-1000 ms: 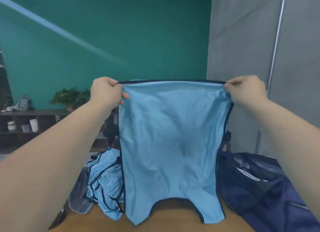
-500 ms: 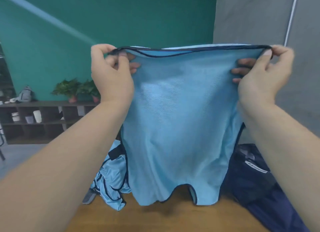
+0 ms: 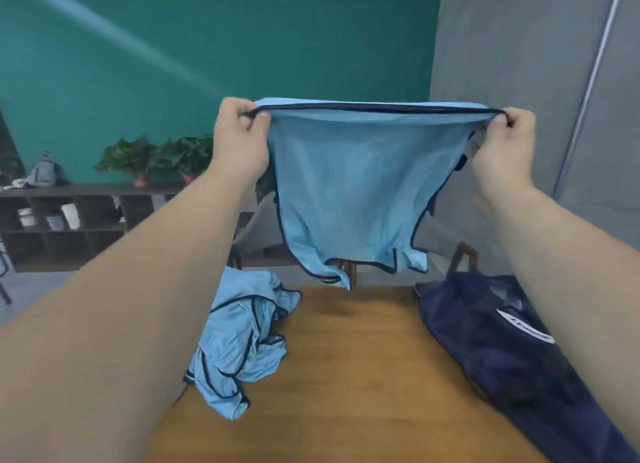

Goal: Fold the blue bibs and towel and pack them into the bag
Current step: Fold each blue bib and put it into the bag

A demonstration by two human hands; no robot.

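Note:
A light blue bib [image 3: 349, 192] with dark trim hangs in the air above the wooden table [image 3: 353, 376]. My left hand [image 3: 239, 137] pinches its top left corner and my right hand [image 3: 502, 144] pinches its top right corner, stretching the hem taut. The shoulder straps dangle at the bottom, clear of the table. A crumpled heap of more blue bibs [image 3: 242, 341] lies on the table's left side. The dark navy bag [image 3: 512, 352] lies on the right, partly under my right forearm. I cannot make out the towel.
Behind the table stand chairs [image 3: 256, 230]. A dark shelf unit [image 3: 69, 220] with cups, potted plants [image 3: 152, 158] and a grey backpack lines the green wall at left. A grey wall rises at right.
Both hands have moved forward and apart with the bib, lifting its lower end off the table. The camera has tilted so more of the table, heap and bag shows.

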